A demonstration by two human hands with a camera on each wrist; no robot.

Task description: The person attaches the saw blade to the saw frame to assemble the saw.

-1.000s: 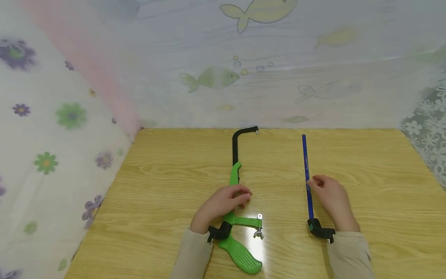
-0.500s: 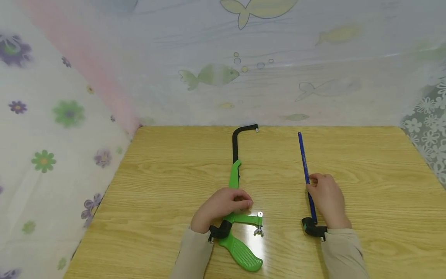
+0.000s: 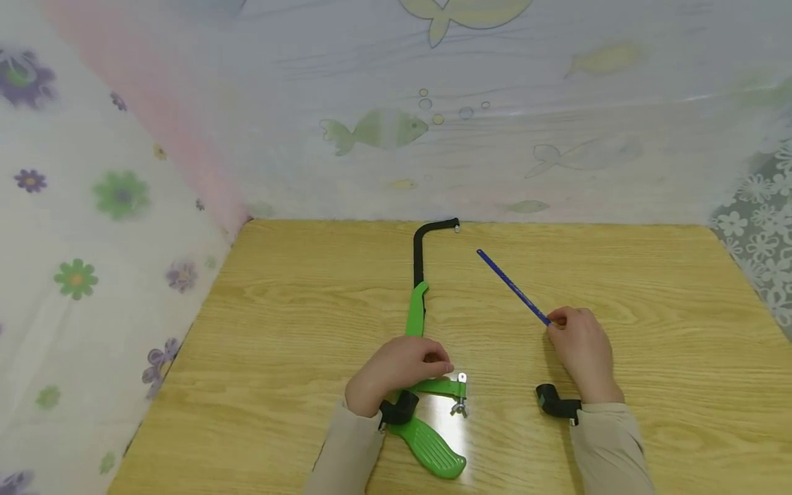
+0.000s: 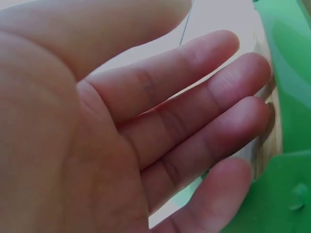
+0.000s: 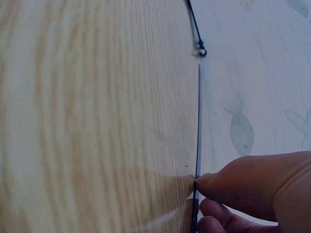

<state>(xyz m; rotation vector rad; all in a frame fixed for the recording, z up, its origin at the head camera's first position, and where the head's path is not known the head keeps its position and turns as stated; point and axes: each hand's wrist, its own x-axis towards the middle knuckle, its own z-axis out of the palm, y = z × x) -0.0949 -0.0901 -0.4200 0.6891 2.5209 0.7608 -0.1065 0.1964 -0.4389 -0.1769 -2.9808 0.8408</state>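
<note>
Right grip (image 3: 581, 354) pinches the blue blade (image 3: 513, 287) between thumb and fingers; blade slants over the counter (image 3: 297, 330), right of the green-and-black saw frame (image 3: 416, 313), apart from it. Can't tell whether its far tip clears the wood. Left grip (image 3: 399, 364) holds nothing, fingers loosely bent above the frame. Chief risk, as I judge it: small pinch on a long thin strip, so it may swivel or slip. Teeth, if finger-side, could nick. Frame looks unsecured; a bump might shift it.
</note>
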